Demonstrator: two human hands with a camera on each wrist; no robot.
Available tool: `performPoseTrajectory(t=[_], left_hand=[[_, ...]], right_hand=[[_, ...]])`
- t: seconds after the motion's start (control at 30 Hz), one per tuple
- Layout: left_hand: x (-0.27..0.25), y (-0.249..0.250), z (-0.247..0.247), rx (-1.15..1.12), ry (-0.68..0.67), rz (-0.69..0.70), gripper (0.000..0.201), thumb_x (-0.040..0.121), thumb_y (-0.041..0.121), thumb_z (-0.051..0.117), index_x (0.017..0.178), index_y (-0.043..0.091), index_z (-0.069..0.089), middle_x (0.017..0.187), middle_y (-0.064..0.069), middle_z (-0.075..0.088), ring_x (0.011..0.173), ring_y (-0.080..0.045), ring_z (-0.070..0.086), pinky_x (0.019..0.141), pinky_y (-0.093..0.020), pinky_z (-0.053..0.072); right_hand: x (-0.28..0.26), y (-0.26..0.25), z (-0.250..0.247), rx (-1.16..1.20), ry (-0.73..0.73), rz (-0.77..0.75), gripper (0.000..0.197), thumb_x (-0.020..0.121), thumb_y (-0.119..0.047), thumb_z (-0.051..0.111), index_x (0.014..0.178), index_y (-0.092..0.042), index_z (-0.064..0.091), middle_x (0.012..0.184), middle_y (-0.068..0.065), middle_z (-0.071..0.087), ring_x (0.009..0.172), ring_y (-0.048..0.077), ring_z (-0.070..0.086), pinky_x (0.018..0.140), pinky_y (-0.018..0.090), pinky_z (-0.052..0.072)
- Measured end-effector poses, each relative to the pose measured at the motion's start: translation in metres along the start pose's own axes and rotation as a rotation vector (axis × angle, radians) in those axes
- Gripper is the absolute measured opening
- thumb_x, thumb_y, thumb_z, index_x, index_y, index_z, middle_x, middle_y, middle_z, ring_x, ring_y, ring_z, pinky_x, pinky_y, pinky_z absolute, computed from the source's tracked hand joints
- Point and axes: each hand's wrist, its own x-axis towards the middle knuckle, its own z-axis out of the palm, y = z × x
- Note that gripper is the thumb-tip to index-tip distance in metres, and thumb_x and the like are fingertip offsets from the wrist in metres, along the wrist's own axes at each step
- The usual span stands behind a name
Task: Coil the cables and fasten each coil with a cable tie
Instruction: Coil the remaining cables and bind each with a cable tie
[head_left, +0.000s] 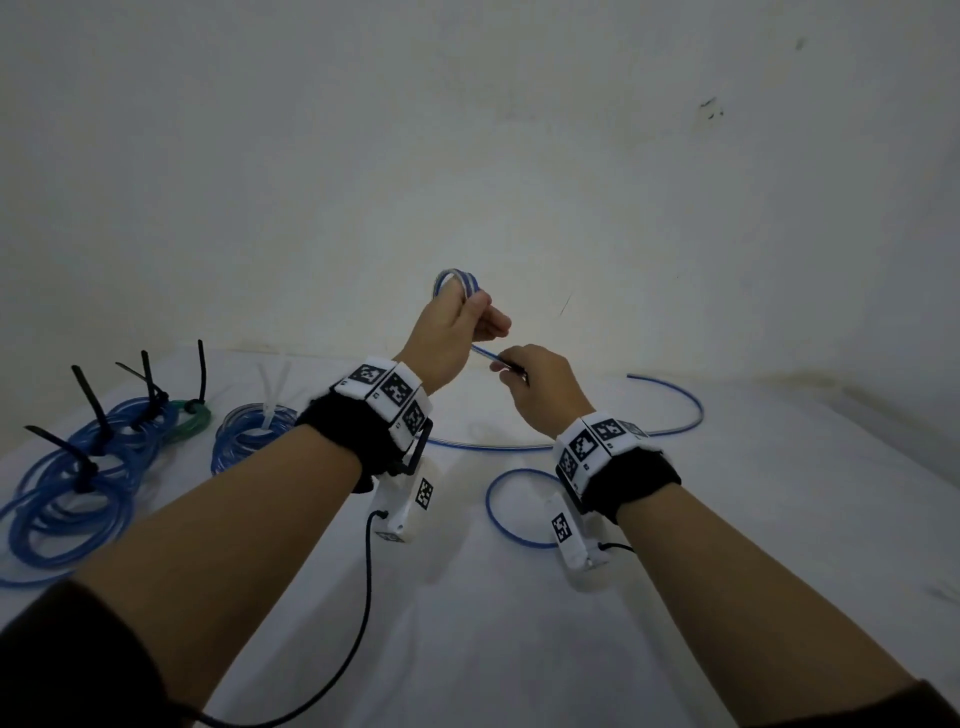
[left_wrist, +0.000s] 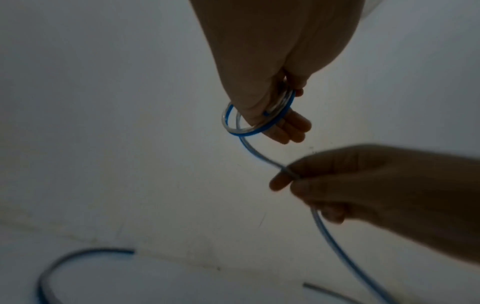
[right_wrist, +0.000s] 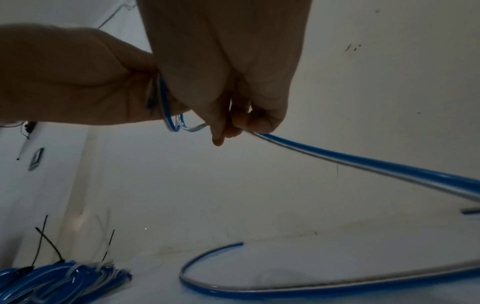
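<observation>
A blue-and-clear cable (head_left: 670, 395) trails in loose curves over the white table (head_left: 727, 519). Raised above the table, my left hand (head_left: 457, 322) grips a small coil (head_left: 456, 280) of that cable; in the left wrist view the coil (left_wrist: 255, 123) rings the fingers. Just below and to the right, my right hand (head_left: 524, 371) pinches the strand (head_left: 485, 353) that leads from the coil. In the right wrist view the cable (right_wrist: 363, 162) runs from the pinching fingers (right_wrist: 223, 131) away to the right.
Several finished blue coils (head_left: 88, 467) with black cable ties (head_left: 88, 395) lie at the table's left. Another blue coil (head_left: 249, 431) there carries a whitish tie (head_left: 270, 395). A green coil (head_left: 195, 415) sits among them. The pale wall (head_left: 519, 156) stands close behind.
</observation>
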Motion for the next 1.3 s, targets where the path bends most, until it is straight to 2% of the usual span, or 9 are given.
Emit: performPoseTrajectory(t=[0.07,0.17,0.27,0.4,0.67,0.8,0.93,1.17,1.3], left_hand=[[-0.004,-0.004,-0.002,0.298,-0.058,0.053,0.019,0.101,0.015,0.032,0.087,0.01,0.044,0.084,-0.001,0.063,0.079,-0.014,0.062,0.077,-0.026,0.05],[-0.007,-0.01,-0.007,0.58,-0.128,0.044,0.017,0.101,0.017,0.032,0.088,0.007,0.038,0.073,0.002,0.055,0.067,-0.012,0.054,0.065,-0.025,0.04],[-0.01,-0.012,-0.006,0.611,-0.16,-0.013,0.017,0.101,0.019,0.029,0.089,0.008,0.035,0.078,-0.004,0.061,0.073,-0.017,0.06,0.072,-0.031,0.046],[-0.007,-0.012,-0.005,0.672,-0.131,-0.05,0.014,0.1,0.016,0.031,0.09,0.008,0.036,0.084,-0.005,0.059,0.067,-0.002,0.052,0.071,-0.031,0.045],[-0.003,-0.018,-0.015,0.782,-0.194,-0.203,0.016,0.099,0.019,0.03,0.09,0.011,0.04,0.104,-0.009,0.058,0.092,-0.031,0.058,0.084,-0.044,0.049],[-0.008,-0.013,-0.011,0.725,-0.29,-0.277,0.016,0.099,0.015,0.033,0.09,0.008,0.044,0.078,-0.003,0.055,0.074,-0.024,0.053,0.07,-0.033,0.043],[-0.011,-0.008,-0.011,0.568,-0.272,-0.259,0.029,0.099,0.02,0.03,0.079,0.007,0.046,0.072,-0.006,0.053,0.054,-0.016,0.047,0.054,-0.025,0.04],[-0.014,0.0,-0.017,0.835,-0.402,-0.148,0.042,0.099,0.04,0.032,0.086,0.013,0.062,0.072,0.003,0.053,0.07,-0.014,0.049,0.069,-0.029,0.038],[-0.015,0.002,-0.015,0.718,-0.354,-0.116,0.04,0.099,0.037,0.037,0.069,0.015,0.054,0.059,0.004,0.046,0.058,-0.014,0.044,0.058,-0.023,0.035]], right_hand=[[-0.002,-0.006,0.0,0.017,0.001,-0.043,0.021,0.09,-0.005,0.051,0.106,-0.004,0.065,0.103,0.015,0.065,0.097,0.027,0.058,0.08,0.023,0.035],[-0.006,-0.009,-0.001,0.025,0.035,-0.087,0.015,0.087,-0.005,0.056,0.1,0.0,0.059,0.093,0.015,0.063,0.082,0.027,0.056,0.074,0.027,0.039],[-0.008,-0.01,-0.001,-0.039,0.056,-0.076,0.011,0.086,-0.004,0.055,0.097,-0.002,0.051,0.087,0.012,0.06,0.074,0.024,0.051,0.068,0.033,0.041],[-0.008,-0.01,0.004,-0.208,0.119,-0.089,0.004,0.087,0.0,0.051,0.091,-0.002,0.051,0.088,0.016,0.055,0.069,0.028,0.047,0.06,0.031,0.034],[-0.009,-0.002,-0.003,-0.263,0.217,-0.092,0.007,0.088,-0.003,0.057,0.086,0.004,0.06,0.086,0.02,0.056,0.064,0.035,0.055,0.057,0.033,0.04],[-0.004,-0.002,-0.006,-0.242,0.165,-0.154,0.012,0.09,-0.003,0.054,0.088,0.004,0.064,0.088,0.021,0.06,0.074,0.036,0.057,0.065,0.037,0.042],[-0.002,0.004,-0.012,-0.259,0.043,-0.199,0.018,0.091,-0.004,0.052,0.093,0.002,0.069,0.092,0.019,0.064,0.08,0.037,0.056,0.072,0.033,0.035],[-0.002,0.008,-0.027,-0.156,-0.079,-0.235,0.017,0.093,-0.01,0.051,0.095,-0.002,0.066,0.09,0.012,0.063,0.084,0.029,0.053,0.079,0.024,0.029],[-0.005,0.003,-0.036,-0.025,-0.035,-0.212,0.011,0.091,-0.011,0.055,0.096,-0.004,0.062,0.086,-0.002,0.057,0.081,0.017,0.043,0.073,0.021,0.027]])
